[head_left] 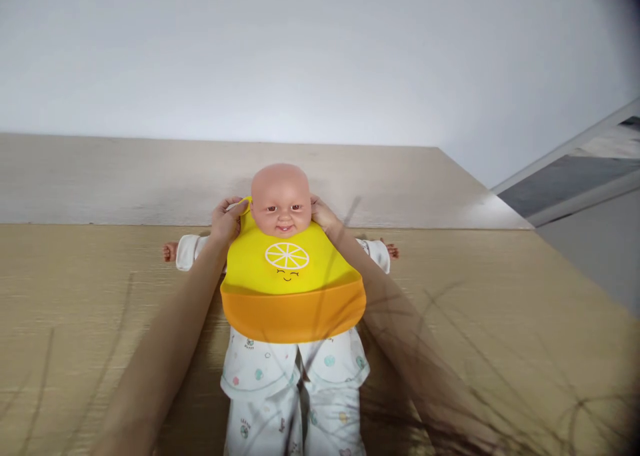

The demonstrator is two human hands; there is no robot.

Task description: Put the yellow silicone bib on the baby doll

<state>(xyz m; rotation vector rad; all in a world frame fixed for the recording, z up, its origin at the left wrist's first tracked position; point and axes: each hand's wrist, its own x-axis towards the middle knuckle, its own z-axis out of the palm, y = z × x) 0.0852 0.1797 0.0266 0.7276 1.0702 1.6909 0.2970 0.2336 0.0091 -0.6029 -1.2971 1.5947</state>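
Note:
A bald baby doll (281, 188) lies on its back with its arms stretched out sideways. It wears a white outfit with small coloured prints (260, 369). Over its chest lies a yellow silicone bib (250, 269) with a lemon slice, a smiling face and an orange catch pocket (295, 316). My left hand (228, 219) pinches the bib's neck strap beside the doll's head. On the other side, my right hand (325, 215) is closed at the bib's upper edge by the neck. Its fingertips are partly hidden behind the doll's head.
The doll lies on a light wooden table (100, 289). A pale raised panel (125, 176) runs along its back, against a white wall (250, 56). Beyond the table's right edge is a grey and white structure (575, 176). Blurred dark strands cross the lower view.

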